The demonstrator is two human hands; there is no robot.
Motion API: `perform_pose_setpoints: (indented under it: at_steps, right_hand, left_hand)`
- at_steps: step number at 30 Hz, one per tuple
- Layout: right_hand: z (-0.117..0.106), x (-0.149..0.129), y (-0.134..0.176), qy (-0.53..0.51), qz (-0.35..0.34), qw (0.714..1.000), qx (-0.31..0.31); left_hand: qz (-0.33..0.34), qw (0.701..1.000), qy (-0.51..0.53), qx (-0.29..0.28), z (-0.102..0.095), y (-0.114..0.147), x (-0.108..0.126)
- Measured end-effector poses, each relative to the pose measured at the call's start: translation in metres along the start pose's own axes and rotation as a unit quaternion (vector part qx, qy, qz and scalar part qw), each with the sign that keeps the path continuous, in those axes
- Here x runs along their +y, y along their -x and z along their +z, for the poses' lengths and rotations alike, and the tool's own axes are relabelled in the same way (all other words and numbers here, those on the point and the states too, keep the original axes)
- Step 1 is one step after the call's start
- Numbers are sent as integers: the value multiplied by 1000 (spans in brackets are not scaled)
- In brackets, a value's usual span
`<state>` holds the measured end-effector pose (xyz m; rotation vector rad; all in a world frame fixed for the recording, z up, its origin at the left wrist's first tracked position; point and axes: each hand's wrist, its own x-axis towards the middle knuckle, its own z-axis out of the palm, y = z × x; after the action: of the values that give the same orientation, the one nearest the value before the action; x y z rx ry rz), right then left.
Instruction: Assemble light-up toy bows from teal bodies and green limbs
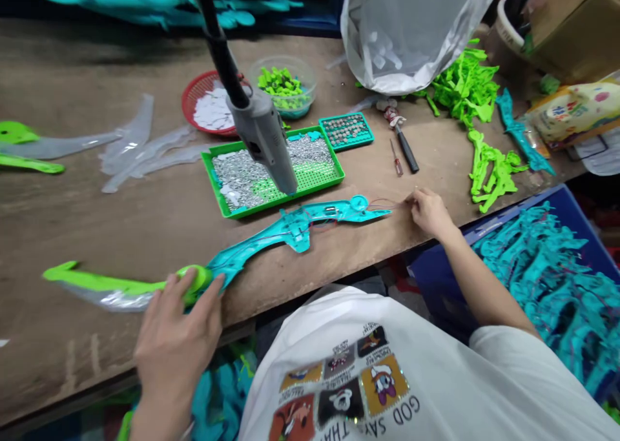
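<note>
A long plastic toy shell lies on the workbench, with a teal body (261, 239) that carries thin wires inside. At its left end is a bright green arm (106, 281) with a clear strip along its lower edge. My left hand (179, 344) rests over the green round joint (201, 279), thumb and fingers gripping about it where green meets teal. Beyond the shell's right tip, my right hand (429, 212) is closed in a pinch on thin reddish wires (385, 203) that run out of the shell. The pinched wire ends are hidden by the fingers.
A grey tool (266, 137) hangs over a green tray (225, 202) of small metal parts. Behind are a red basket (191, 99), a clear tub (310, 82) and a teal tray (371, 137). A screwdriver (397, 163) and black-handled tool (407, 150) lie right. A blue bin (450, 292) holds teal shells.
</note>
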<state>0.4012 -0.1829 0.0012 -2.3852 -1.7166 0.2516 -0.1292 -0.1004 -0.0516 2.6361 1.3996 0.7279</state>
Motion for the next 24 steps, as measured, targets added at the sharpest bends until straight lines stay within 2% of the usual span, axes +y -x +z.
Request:
perform_pose_setpoints:
  at_steps: [2,4,6,7,8,9,11,12,13,14,16,19,22,24]
  right_hand:
    - [-4,-22,16,-78,6,996,36]
    - [-16,-45,29,-207,-25,977,32]
    - [-31,-54,33,-342,-95,931,-88]
    - [-38,-49,31,-379,-117,907,-143]
    - [-44,-37,25,-390,-114,898,-167]
    - [-47,-18,17,-374,-72,915,-131]
    - [-49,32,-8,-241,86,966,45]
    - [-47,60,-21,-144,181,966,116]
    - [-44,85,-33,-62,272,947,156]
    - [-40,108,-43,-38,313,934,166]
    - [-32,138,-56,-19,359,917,171]
    - [-24,155,-62,-20,387,904,182]
    - [-23,159,-62,6,401,887,229]
    - [-25,163,-63,27,388,885,257]
  left_hand:
    - [-11,1000,9,-4,-7,2,-12]
    - [-22,1000,13,-10,-13,2,-20]
    - [-32,999,14,-14,-19,3,-25]
    - [-35,999,14,-14,-21,4,-27]
    - [-37,999,12,-14,-22,4,-29]
    - [-39,999,11,-14,-24,5,-32]
    - [-38,999,9,-15,-26,7,-38]
    - [-37,999,8,-14,-27,8,-41]
    - [-35,999,8,-16,-28,8,-43]
    - [-33,999,7,-17,-30,9,-45]
    - [-26,1000,8,-12,-34,7,-43]
    - [-12,999,15,31,-36,-5,-26]
    - [32,996,17,83,-26,-28,10]
    - [78,994,40,61,-12,-48,40]
